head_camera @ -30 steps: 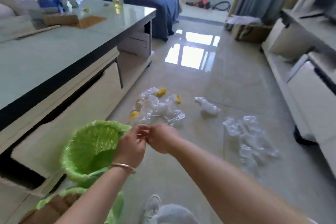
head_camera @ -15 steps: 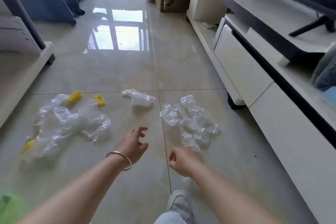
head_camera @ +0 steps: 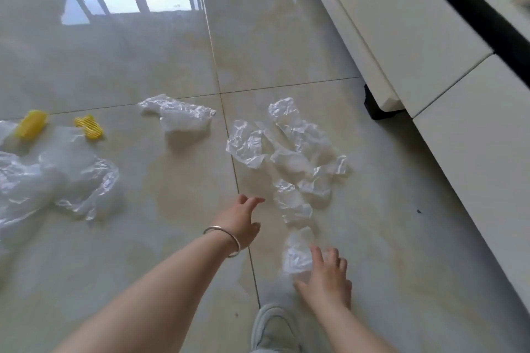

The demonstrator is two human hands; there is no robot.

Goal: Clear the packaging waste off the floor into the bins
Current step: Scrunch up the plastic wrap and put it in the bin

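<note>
Crumpled clear plastic wrappers (head_camera: 292, 157) lie in a loose pile on the tiled floor ahead of me. My right hand (head_camera: 327, 278) is spread over the nearest clear piece (head_camera: 296, 252), fingers touching it without a closed grip. My left hand (head_camera: 239, 216), with a silver bangle on the wrist, hovers open just left of the pile and holds nothing. A single clear wrapper (head_camera: 179, 113) lies farther back. At the left edge lies a bigger heap of clear film (head_camera: 57, 178) with two yellow pieces (head_camera: 30, 123) (head_camera: 89, 126). No bin is in view.
A white low cabinet (head_camera: 430, 46) with a black leg (head_camera: 372, 107) runs along the right side, close to the pile. My shoe (head_camera: 272, 329) stands on the floor at the bottom, between my arms. Glossy tiles reflect a window at the top left.
The view swung from the green-lined bin to the floor and moved closer. Both hands parted and reached down; my right hand now touches the nearest clear wrapper.
</note>
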